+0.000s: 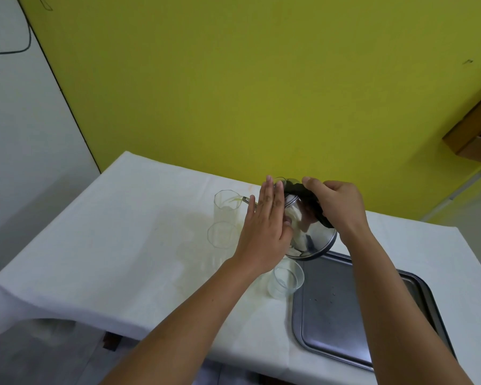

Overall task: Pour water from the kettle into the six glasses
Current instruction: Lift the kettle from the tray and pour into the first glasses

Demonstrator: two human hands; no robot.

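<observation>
A shiny steel kettle (310, 232) is tilted to the left above the table, its spout over the rim of a tall clear glass (226, 207). My right hand (336, 207) is shut on the kettle's black handle. My left hand (264, 229) lies flat with fingers straight against the kettle's left side and lid. Just in front of the tall glass stands a second clear glass (222, 235). A shorter glass (286, 279) sits below the kettle, beside the tray. Other glasses are partly hidden behind the kettle and my hands.
A grey metal tray (345, 315) lies at the right front of the table. The table wears a white cloth (109, 245) and stands against a yellow wall (233, 93). A wooden shelf corner (475, 134) juts out at right.
</observation>
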